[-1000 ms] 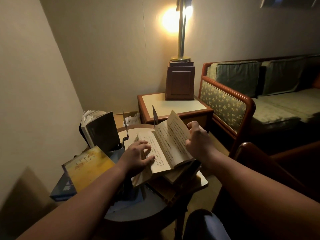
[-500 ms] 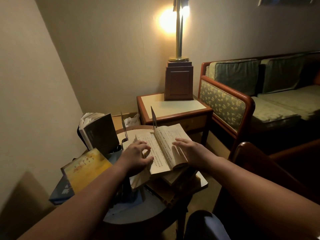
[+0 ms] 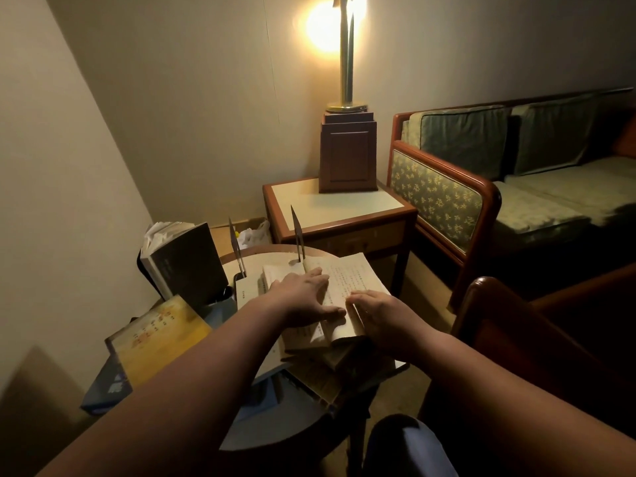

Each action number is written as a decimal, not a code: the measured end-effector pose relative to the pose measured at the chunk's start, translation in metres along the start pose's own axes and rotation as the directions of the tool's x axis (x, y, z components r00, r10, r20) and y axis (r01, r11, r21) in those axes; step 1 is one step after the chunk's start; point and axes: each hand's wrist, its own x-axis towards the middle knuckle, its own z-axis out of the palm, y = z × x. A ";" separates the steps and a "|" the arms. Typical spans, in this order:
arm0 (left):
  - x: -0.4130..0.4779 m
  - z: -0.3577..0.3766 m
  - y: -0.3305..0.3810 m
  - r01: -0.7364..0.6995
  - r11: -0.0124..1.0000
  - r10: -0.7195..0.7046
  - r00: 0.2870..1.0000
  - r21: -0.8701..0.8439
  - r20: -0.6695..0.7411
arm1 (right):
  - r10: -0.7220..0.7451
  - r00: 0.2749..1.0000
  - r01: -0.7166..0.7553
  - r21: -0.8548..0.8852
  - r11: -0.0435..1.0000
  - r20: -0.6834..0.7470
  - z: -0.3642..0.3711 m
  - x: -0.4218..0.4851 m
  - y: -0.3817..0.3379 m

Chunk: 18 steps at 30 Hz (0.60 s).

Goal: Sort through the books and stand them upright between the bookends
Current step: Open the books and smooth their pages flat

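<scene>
One open book (image 3: 354, 273) lies flat, pages up, at the middle of the frame, on top of an untidy stack of books (image 3: 330, 370). Both hands rest on it with fingers straight. The left hand (image 3: 301, 297) is spread palm down across the left page, its fingertips toward the far edge. The right hand (image 3: 385, 316) lies flat on the near corner of the right page, its fingers close together. Neither pinches a leaf.

Two thin metal bookends stand upright just beyond the book. The right bookend (image 3: 296, 232) rises at the book's far edge, close to the left fingertips, and the book hides its foot. The left bookend (image 3: 236, 249) stands further to the left. The open book's left page reaches into the gap between the two plates.

Left of the bookends a thick dark book (image 3: 192, 263) stands on end, its pages ruffled at the top. Below it, toward the lower left of the frame, a yellow book (image 3: 161, 333) lies tilted over a blue book (image 3: 103, 387). All of these crowd a round counter (image 3: 272, 425), whose near part shows bare below the stack.

Behind the counter lies a white plastic bag (image 3: 253, 234). A square side counter (image 3: 344, 206) at upper centre carries a wooden lamp base (image 3: 347, 153) with a brass pole (image 3: 346, 63), lit at the top. A green cushioned sofa (image 3: 537, 197) fills the right of the frame. The dark wooden chair arm (image 3: 509, 304) sits below it, and a knee (image 3: 406, 445) shows at the bottom edge.
</scene>
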 end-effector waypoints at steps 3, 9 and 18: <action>0.000 0.009 0.002 0.028 0.999 -0.028 1.000 0.027 0.005 | 0.064 0.973 -0.049 -0.075 0.996 0.220 -0.009 0.004 -0.003; 0.007 0.019 0.005 0.032 0.999 -0.033 0.999 0.027 0.037 | 0.137 0.930 -0.060 -0.227 0.972 0.342 -0.005 0.019 -0.005; 0.007 0.037 -0.005 0.032 0.999 -0.034 0.998 -0.027 -0.061 | 0.135 0.955 -0.088 -0.185 0.979 0.263 0.001 0.076 0.008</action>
